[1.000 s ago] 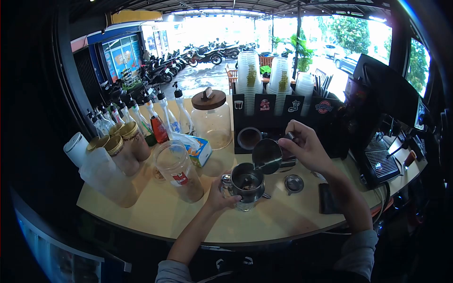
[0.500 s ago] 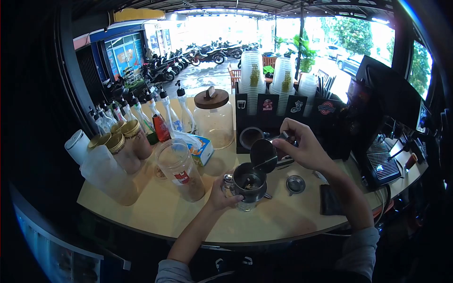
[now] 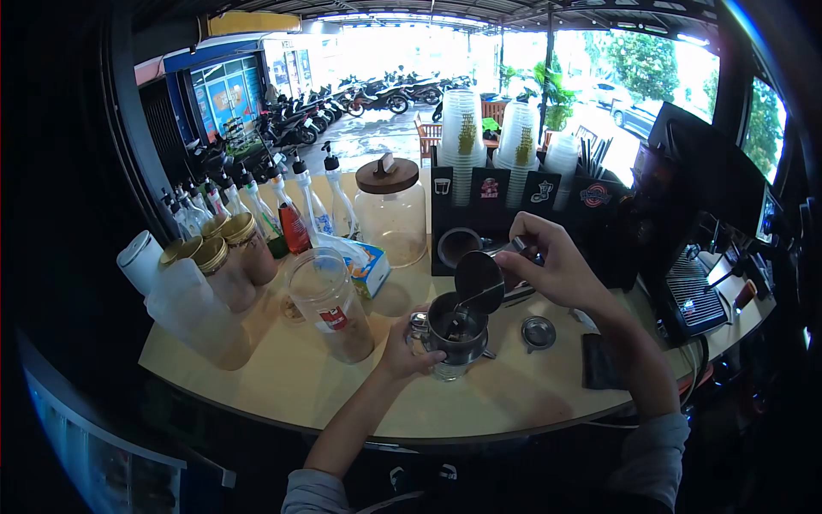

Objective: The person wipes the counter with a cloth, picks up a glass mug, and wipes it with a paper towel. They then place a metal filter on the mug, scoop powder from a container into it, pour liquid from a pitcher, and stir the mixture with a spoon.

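Observation:
My left hand (image 3: 406,353) is closed on a metal coffee dripper (image 3: 467,349) at its side handle, thumb along the rim. Beneath the dripper is a clear glass (image 3: 449,372), partly hidden. My right hand (image 3: 548,261) grips the handle of a steel pitcher (image 3: 479,281), tilted to the left above the dripper's mouth. A thin stream seems to run from its lip into the dripper, where dark, shiny contents show. Right of the dripper a small round metal filter piece (image 3: 538,332) lies on the counter.
On the left are an open clear jar (image 3: 318,291), a tissue box (image 3: 370,270), gold-lidded jars (image 3: 241,248) and several pump bottles (image 3: 294,224). Behind stand a wooden-lidded jar (image 3: 390,214) and stacked cups (image 3: 462,141). An espresso machine (image 3: 698,287) and dark cloth (image 3: 602,361) are at right.
The pitcher stays tilted over the dripper, both hands nearly still. Inside the dripper, the pale bits seen before are less visible and the contents look darker. The view has shifted slightly.

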The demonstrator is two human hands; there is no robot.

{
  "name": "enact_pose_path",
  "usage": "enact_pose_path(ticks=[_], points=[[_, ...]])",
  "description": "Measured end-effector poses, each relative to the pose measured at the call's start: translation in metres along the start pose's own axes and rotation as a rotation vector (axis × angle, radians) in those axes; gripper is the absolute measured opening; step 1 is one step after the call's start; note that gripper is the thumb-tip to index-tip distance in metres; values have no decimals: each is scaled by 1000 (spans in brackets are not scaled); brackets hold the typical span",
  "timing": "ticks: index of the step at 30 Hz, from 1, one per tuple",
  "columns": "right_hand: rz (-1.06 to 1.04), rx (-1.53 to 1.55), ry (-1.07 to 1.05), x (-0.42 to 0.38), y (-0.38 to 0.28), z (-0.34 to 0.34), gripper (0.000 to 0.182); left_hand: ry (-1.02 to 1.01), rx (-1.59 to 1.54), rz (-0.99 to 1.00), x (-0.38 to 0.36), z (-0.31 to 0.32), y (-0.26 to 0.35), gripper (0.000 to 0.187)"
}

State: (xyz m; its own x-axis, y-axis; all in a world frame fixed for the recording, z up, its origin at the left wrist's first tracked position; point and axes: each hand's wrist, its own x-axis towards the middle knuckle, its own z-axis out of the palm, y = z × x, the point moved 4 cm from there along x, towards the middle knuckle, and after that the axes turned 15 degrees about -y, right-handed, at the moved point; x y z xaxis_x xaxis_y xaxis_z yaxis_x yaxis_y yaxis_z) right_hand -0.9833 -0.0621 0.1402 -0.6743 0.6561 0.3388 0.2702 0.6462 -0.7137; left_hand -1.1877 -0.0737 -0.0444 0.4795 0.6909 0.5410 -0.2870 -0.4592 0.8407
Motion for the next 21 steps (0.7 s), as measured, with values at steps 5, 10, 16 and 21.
enact_pose_path(ticks=[5, 10, 16, 21], points=[[30, 50, -3, -2, 1, -2, 27, -18, 38, 33, 0, -3, -4, 77], [30, 34, 8, -5, 3, -6, 27, -28, 57, 58, 3, -2, -2, 77], [31, 21, 17, -8, 5, -9, 28, -30, 52, 66, 4, 0, 2, 77], [46, -1, 27, -7, 8, -11, 28, -37, 86, 77, 4, -2, 0, 77]])
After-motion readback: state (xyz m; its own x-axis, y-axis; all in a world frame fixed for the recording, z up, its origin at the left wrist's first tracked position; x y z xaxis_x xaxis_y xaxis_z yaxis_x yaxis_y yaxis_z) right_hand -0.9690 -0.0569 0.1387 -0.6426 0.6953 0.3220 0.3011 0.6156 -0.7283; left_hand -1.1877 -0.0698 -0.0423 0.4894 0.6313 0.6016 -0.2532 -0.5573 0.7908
